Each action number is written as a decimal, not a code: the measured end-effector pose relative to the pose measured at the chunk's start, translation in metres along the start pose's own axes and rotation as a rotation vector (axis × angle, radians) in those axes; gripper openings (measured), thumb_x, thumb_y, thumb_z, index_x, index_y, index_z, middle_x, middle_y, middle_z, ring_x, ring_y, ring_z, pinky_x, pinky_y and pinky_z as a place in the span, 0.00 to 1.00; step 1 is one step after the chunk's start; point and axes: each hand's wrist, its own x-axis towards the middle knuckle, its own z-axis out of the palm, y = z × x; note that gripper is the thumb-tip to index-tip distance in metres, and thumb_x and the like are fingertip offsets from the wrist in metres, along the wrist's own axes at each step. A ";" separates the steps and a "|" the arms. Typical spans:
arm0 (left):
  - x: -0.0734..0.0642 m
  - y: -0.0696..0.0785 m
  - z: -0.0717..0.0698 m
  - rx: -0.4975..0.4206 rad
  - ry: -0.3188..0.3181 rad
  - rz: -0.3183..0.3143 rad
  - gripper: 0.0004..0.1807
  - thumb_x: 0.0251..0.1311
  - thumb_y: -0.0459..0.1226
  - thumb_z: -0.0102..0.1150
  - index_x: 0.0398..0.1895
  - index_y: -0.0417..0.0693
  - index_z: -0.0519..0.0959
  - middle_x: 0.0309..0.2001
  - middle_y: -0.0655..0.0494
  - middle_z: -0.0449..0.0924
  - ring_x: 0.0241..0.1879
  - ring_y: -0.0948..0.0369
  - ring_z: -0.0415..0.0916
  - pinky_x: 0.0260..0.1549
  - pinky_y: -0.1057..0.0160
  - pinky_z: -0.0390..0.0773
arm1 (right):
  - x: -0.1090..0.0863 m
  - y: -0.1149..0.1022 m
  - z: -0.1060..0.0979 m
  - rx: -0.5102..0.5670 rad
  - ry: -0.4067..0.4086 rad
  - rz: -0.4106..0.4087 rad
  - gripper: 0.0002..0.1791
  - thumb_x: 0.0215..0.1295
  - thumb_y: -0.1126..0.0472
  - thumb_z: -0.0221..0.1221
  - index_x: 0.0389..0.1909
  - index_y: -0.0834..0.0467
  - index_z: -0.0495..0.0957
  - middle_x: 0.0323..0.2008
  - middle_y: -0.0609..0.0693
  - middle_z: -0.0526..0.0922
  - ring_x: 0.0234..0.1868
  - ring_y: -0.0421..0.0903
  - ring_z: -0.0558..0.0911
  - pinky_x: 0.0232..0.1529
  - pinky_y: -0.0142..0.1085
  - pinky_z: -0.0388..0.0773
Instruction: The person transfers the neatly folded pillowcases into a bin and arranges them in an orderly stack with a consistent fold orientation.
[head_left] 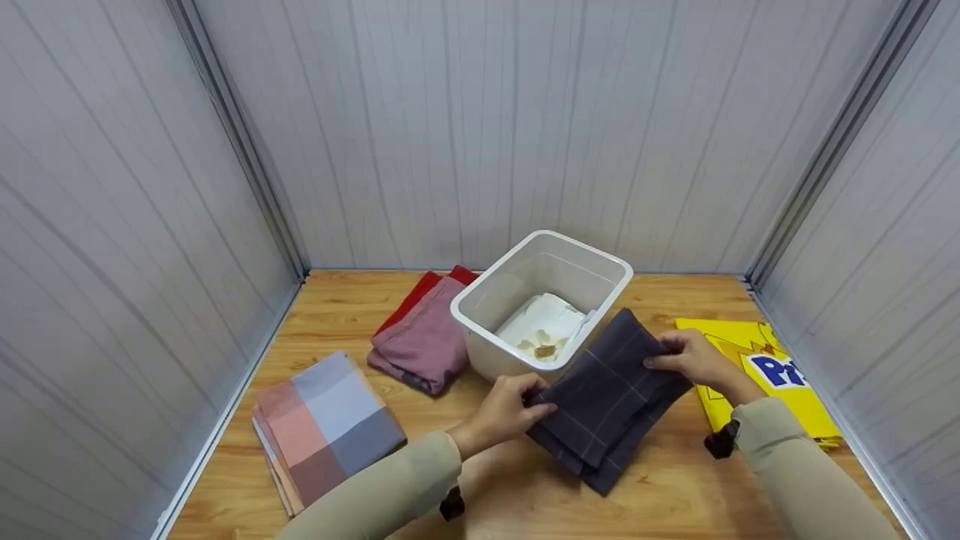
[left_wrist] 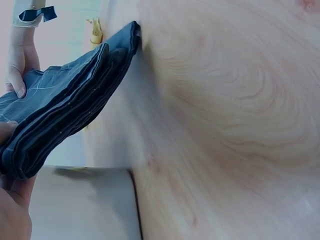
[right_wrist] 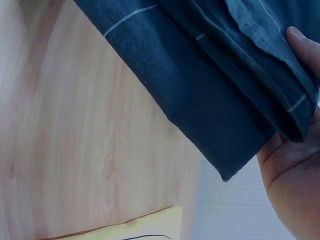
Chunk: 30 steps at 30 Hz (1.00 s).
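Observation:
A folded dark cloth (head_left: 600, 397) with thin pale checked lines is held up between both hands, tilted, just in front of the white bin. My left hand (head_left: 506, 412) pinches its left edge, thumb on top. At the opposite edge my right hand (head_left: 697, 364) grips it the same way, thumb on the near face. Several stacked layers of the cloth (left_wrist: 75, 95) show from the side in the left wrist view, above the wooden table. In the right wrist view a lower corner of the cloth (right_wrist: 210, 135) hangs down beside the thumb.
The white bin (head_left: 480, 319) stands behind the cloth, with white and brownish pieces inside. Left of it lie folded pink and red cloths (head_left: 427, 337) and a folded checked cloth (head_left: 337, 427). A yellow printed packet (head_left: 750, 360) lies near the right wall.

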 end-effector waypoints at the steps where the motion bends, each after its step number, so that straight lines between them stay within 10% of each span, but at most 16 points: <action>1: 0.000 0.001 -0.002 -0.001 0.000 0.011 0.06 0.63 0.30 0.76 0.38 0.39 0.86 0.34 0.50 0.89 0.32 0.72 0.74 0.35 0.74 0.77 | 0.000 -0.002 0.000 0.002 0.006 0.001 0.16 0.69 0.67 0.70 0.51 0.73 0.85 0.36 0.44 0.92 0.34 0.41 0.89 0.38 0.35 0.88; 12: 0.002 0.008 -0.014 -0.032 0.037 0.085 0.06 0.62 0.30 0.76 0.38 0.39 0.87 0.35 0.49 0.90 0.34 0.71 0.77 0.35 0.72 0.79 | 0.006 -0.023 -0.006 -0.008 -0.004 0.000 0.15 0.71 0.64 0.70 0.52 0.71 0.85 0.37 0.47 0.92 0.34 0.43 0.90 0.40 0.36 0.89; 30: 0.018 0.023 -0.050 -0.069 0.075 -0.001 0.05 0.66 0.31 0.73 0.39 0.38 0.86 0.33 0.50 0.87 0.31 0.69 0.76 0.34 0.71 0.77 | 0.018 -0.054 -0.008 0.016 0.044 -0.005 0.16 0.73 0.64 0.68 0.53 0.72 0.83 0.35 0.40 0.92 0.33 0.40 0.90 0.36 0.33 0.87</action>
